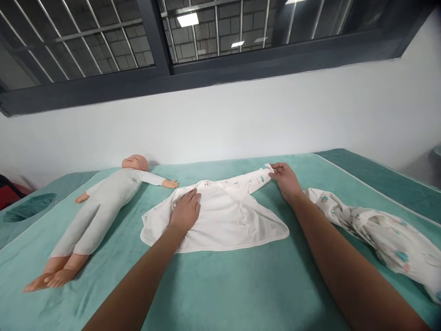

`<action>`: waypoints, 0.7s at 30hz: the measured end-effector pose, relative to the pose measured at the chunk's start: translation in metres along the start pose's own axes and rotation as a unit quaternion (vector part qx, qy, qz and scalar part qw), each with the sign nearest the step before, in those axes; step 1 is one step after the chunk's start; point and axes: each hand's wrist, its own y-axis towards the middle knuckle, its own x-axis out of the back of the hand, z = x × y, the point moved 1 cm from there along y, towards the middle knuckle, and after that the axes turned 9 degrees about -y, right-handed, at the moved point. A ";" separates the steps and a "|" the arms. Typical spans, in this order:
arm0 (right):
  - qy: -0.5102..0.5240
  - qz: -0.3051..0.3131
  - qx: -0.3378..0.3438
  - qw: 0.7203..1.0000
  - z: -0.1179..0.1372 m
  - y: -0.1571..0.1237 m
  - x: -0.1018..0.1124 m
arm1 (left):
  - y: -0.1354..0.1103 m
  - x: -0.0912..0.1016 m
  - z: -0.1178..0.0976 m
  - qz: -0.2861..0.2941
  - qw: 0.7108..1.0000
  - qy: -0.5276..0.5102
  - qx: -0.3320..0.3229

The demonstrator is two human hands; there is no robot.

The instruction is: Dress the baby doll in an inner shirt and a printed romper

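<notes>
A white baby shirt (220, 220) with small green prints lies spread on the green bed cover. My left hand (186, 209) rests flat on its left part, fingers stretched out. At the upper right, my right hand (284, 178) pinches the cuff of the shirt's right sleeve, which is drawn out straight. A baby doll (117, 188) in a pale suit lies on its back to the left, its head toward the wall. One of the doll's hands is close to the shirt's upper left edge.
A crumpled white printed cloth (379, 234) lies at the right, partly behind my right forearm. The green cover (234, 294) spreads under everything. A white wall (223, 124) and a dark-framed barred window (220, 64) stand behind. Something red (8, 193) shows at the far left edge.
</notes>
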 end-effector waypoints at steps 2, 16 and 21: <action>-0.046 -0.015 -0.006 0.999 -0.002 -0.002 -0.001 | 0.000 0.001 -0.001 0.002 1.000 0.000 0.004; -0.279 0.258 0.224 0.897 0.038 -0.056 -0.060 | 0.000 0.003 -0.003 -0.005 1.000 -0.001 0.003; -0.309 0.174 0.132 0.926 0.009 -0.026 -0.030 | 0.000 0.003 -0.002 0.000 1.000 -0.006 0.006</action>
